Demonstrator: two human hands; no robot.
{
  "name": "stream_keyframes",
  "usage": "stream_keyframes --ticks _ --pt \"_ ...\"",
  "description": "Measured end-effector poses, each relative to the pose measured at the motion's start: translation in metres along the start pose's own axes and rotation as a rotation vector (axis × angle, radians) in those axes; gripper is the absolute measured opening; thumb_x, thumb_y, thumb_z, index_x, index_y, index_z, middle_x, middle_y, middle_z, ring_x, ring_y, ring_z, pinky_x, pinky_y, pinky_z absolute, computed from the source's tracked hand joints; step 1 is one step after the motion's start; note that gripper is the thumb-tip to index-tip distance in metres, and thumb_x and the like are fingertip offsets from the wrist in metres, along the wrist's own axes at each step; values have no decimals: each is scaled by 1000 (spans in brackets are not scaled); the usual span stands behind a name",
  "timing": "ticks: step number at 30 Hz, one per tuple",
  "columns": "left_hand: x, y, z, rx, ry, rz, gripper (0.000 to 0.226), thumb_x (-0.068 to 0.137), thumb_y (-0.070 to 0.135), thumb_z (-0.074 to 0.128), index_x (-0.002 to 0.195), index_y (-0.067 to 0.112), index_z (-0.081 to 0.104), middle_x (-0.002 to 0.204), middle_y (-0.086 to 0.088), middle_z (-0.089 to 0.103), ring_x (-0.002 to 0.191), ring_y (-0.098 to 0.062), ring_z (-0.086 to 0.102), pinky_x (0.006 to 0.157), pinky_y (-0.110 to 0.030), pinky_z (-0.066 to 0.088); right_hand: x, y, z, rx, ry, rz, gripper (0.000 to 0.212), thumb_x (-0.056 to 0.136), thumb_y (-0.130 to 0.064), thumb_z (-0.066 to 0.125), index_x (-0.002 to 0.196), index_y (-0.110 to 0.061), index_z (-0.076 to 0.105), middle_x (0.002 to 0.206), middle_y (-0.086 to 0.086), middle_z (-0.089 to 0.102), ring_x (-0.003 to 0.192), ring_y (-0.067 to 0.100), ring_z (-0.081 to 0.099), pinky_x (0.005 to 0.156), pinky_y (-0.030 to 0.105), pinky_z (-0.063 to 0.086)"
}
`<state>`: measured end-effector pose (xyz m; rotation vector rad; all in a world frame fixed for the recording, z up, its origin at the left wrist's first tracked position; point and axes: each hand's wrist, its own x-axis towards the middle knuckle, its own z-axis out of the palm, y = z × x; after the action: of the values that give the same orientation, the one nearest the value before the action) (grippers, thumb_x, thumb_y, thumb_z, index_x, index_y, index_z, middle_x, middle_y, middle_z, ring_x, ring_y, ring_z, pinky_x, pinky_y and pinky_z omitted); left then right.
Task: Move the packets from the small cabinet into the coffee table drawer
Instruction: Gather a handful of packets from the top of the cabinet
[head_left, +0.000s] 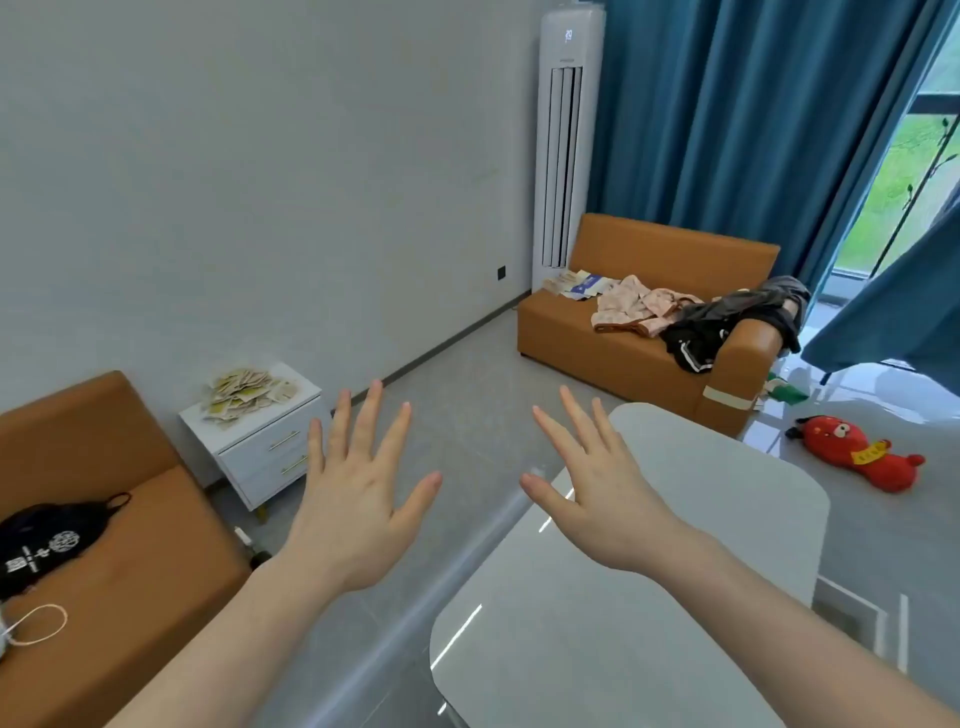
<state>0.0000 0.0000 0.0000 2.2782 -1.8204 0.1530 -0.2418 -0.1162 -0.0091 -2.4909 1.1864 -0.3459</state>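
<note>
While both arms are stretched forward, the left hand (353, 499) is held up with fingers spread wide and straight, back of the hand to the camera, nothing gripped. Likewise the right hand (597, 488) is splayed flat in mid-air, fingers straight and apart, nothing held. Neither hand is touching any object; the right one is seen over the near edge of the coffee table (675, 571), a glossy grey-white top with rounded corners. No drawer can be made out on it from this angle.

Packets (249, 396) are piled loosely on top of the small cabinet (270, 447), a white two-drawer unit with gold handles set against the wall, well apart from both hands. Both cabinet drawers are seen closed. Just left of the cabinet an orange sofa (119, 551) is placed, with a black bag (52, 535) lying on its seat and a mask strap loop (39, 623) at the lower left edge.

At the far wall a second orange sofa (649, 322) is strewn with clothes (691, 317) and some papers. A white floor-standing air conditioner (566, 145) is stood beside it, teal curtains (753, 119) hung behind. A red plush toy (852, 449) is left on the grey floor at right.
</note>
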Motion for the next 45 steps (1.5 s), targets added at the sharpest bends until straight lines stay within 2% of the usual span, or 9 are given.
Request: stream_keyframes --ticks 6,13,23,27,36,41,45 --pt "49 -63 35 27 -64 -33 81 90 74 4 159 34 -7 160 5 -37 143 -19 -42 122 -51 -15 78 -9 39 -21 -49 12 74 98 -68 31 159 -44 -4 165 -16 -27 152 21 -28 126 50 -2" --pt "111 -158 69 37 -182 -142 84 85 76 -2 159 36 -8 160 8 -37 144 -19 -41 122 -50 -15 196 -23 96 5 -135 30 75 98 -67 34 160 -41 1 165 -14 -25 153 24 -27 127 50 3" --pt "179 -311 101 17 -211 -321 82 88 77 2 159 37 -7 160 7 -36 143 -20 -41 122 -51 -16 370 -101 168 -26 -279 -93 77 98 -68 31 160 -39 -4 165 -11 -28 151 26 -30 126 52 -5" --pt "216 -384 117 -9 -230 -330 76 95 73 12 158 38 -11 158 8 -39 143 -20 -42 121 -50 -18 437 -138 204 -33 -291 -105 77 99 -68 30 160 -39 -5 165 -10 -28 151 28 -29 125 52 -6" --pt "308 -531 149 -10 -336 -273 75 96 70 15 159 36 -9 162 3 -31 148 -26 -34 122 -53 -14 554 -206 261 -35 -308 -19 76 100 -65 31 160 -38 -7 165 -9 -27 152 26 -26 126 52 -5" --pt "373 -577 171 -56 -364 -248 75 96 70 15 159 35 -8 163 4 -30 147 -24 -36 122 -52 -16 618 -210 283 11 -284 17 76 100 -65 33 160 -39 -6 165 -11 -26 152 24 -26 126 50 -4" --pt "436 -617 197 -60 -356 -276 75 98 68 20 160 33 -2 165 3 -25 150 -24 -30 122 -50 -16 690 -204 304 21 -305 28 76 100 -64 33 160 -39 -5 166 -10 -25 153 23 -26 126 48 -5"
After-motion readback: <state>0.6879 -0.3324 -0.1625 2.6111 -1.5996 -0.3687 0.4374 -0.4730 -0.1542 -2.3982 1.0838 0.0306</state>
